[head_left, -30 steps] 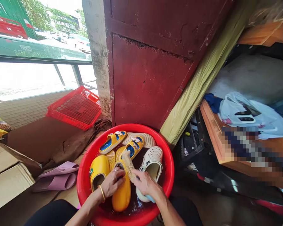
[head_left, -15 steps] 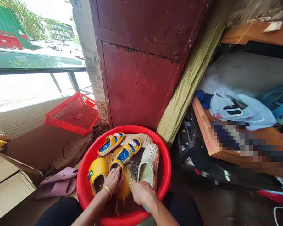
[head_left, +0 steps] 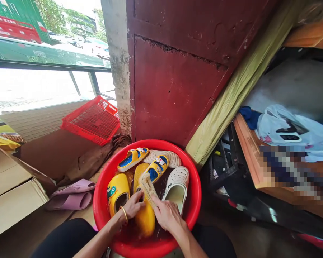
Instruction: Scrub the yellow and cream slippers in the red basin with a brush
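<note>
My left hand (head_left: 134, 206), with a gold bangle at the wrist, grips a yellow slipper (head_left: 146, 221) by its middle in a red basin (head_left: 98, 218). My right hand (head_left: 167, 211) is closed round a scrub brush (head_left: 148, 187), whose pale bristles lie over the slipper's upper part. Left of my left hand sits another yellow slipper (head_left: 119, 184) with a green decoration. Beyond are two yellow-and-blue children's slides, one (head_left: 133, 158) at the back left, the other (head_left: 158, 168) nearer the middle. A white clog (head_left: 177, 184) rests at the right, and a beige sole (head_left: 174, 158) shows behind.
Purple slides (head_left: 75, 197) lie left of the basin, near cardboard (head_left: 13, 204). A red plastic crate (head_left: 94, 122) stands behind them. The dark red door (head_left: 174, 93) rises right behind the basin. At the right, a wooden shelf (head_left: 247, 143) carries a plastic bag (head_left: 280, 125).
The brush has come up from low beside the clog onto the held slipper, moving left with my right hand. The slipper now shows more clearly. The whole view has shifted a little.
</note>
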`<state>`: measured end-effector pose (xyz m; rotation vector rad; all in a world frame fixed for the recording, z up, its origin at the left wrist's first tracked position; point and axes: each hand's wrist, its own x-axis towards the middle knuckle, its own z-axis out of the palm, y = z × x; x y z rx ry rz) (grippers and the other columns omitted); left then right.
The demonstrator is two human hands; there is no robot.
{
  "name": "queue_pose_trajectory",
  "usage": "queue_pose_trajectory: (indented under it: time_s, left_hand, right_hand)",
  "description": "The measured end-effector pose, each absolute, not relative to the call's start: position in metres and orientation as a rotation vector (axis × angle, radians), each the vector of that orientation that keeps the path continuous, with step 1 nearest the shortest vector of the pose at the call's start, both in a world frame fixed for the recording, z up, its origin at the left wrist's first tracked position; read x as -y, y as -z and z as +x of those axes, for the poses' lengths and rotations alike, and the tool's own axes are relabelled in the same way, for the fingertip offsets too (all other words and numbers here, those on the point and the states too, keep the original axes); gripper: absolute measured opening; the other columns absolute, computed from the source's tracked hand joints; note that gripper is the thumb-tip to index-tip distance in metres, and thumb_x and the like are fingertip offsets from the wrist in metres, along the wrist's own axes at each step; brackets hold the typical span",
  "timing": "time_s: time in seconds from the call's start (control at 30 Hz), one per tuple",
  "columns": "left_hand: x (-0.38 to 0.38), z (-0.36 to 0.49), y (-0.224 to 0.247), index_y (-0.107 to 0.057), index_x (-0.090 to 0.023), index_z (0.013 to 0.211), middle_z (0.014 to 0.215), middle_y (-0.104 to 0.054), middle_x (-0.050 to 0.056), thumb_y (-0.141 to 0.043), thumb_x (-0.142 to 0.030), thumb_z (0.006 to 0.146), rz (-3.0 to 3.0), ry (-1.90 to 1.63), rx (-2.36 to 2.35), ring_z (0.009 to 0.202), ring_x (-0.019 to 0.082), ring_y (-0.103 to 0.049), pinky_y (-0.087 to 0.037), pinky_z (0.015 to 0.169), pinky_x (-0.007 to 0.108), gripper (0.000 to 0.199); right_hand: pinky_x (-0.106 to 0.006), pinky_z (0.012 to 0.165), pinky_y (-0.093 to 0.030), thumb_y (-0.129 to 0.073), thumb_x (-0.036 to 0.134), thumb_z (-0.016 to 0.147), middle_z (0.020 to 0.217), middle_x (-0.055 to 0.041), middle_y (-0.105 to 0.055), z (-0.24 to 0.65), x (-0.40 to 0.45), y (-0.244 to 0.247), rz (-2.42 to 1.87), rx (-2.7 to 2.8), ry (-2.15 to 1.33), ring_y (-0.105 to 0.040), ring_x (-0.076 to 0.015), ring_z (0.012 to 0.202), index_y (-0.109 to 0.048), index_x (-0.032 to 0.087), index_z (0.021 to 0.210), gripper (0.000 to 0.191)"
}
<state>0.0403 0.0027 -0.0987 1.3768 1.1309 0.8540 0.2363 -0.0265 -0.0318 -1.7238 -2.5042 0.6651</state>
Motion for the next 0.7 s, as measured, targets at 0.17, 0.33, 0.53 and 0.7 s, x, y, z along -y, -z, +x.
queue_pose_trajectory:
  time_s: [0.17, 0.33, 0.53, 0.7]
  left_hand:
    - [0.019, 0.048, 0.085, -0.055, -0.023, 0.077, 0.082, -0.064, 0.005, -0.054, -0.018, 0.064, 1.94, -0.828, -1.189, 0.086, 0.024, -0.056, -0.05, 0.086, 0.04, 0.013]
    - [0.033, 0.057, 0.072, -0.057, -0.024, 0.079, 0.086, -0.068, 0.009, -0.053, -0.012, 0.066, 2.285, -0.762, -1.155, 0.093, 0.029, -0.058, -0.047, 0.092, 0.045, 0.018]
    - [0.034, 0.06, 0.073, -0.063, -0.023, 0.117, 0.097, -0.075, 0.01, -0.06, -0.045, 0.083, 1.715, -0.805, -1.408, 0.098, 0.032, -0.068, -0.053, 0.086, 0.04, 0.04]
    - [0.025, 0.067, 0.064, -0.068, -0.024, 0.111, 0.103, -0.078, 0.008, -0.056, -0.054, 0.089, 1.528, -0.951, -1.227, 0.105, 0.031, -0.068, -0.053, 0.09, 0.037, 0.04]
  right_hand:
    - [-0.034, 0.091, -0.052, -0.052, 0.022, 0.095, 0.116, -0.0081, -0.077, 0.231, -0.011, 0.034, -1.757, 2.318, -0.624, -0.073, -0.0262, 0.107, -0.05, 0.032, 0.15, 0.056]
    - [-0.032, 0.103, -0.051, -0.054, 0.017, 0.091, 0.137, -0.0061, -0.067, 0.262, -0.011, 0.033, -1.483, 2.109, -0.875, -0.067, -0.0224, 0.121, -0.053, 0.026, 0.149, 0.059]
    - [-0.037, 0.11, -0.046, -0.056, 0.023, 0.091, 0.138, -0.0051, -0.065, 0.281, 0.016, 0.038, -1.418, 2.034, -1.056, -0.061, -0.024, 0.128, -0.062, 0.023, 0.141, 0.051]
    - [-0.031, 0.104, -0.05, -0.055, 0.02, 0.09, 0.136, -0.0044, -0.067, 0.276, 0.028, 0.032, -1.382, 2.075, -0.94, -0.065, -0.0226, 0.123, -0.065, 0.026, 0.138, 0.05]
